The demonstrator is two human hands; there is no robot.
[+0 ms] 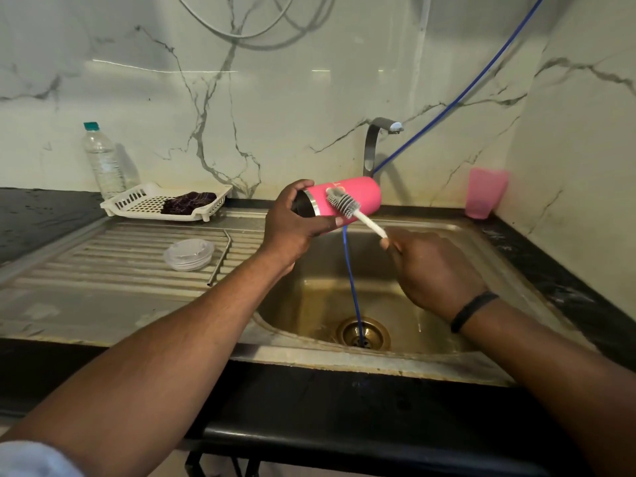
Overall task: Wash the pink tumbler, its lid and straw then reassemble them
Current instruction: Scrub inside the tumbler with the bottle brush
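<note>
Left hand (296, 218) is gripping the tumbler (347, 197) sideways over the sink (447, 232) so drips fall in, while right hand (433, 270) is working the brush (344, 204) along its side.

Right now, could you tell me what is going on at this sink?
A person is scrubbing the pink tumbler over the sink. The left hand holds it on its side near the open rim, while the right hand presses a bottle brush against its outer wall. The clear lid and metal straw lie apart on the draining board, not yet reassembled. No water is visibly running from the tap.
</note>
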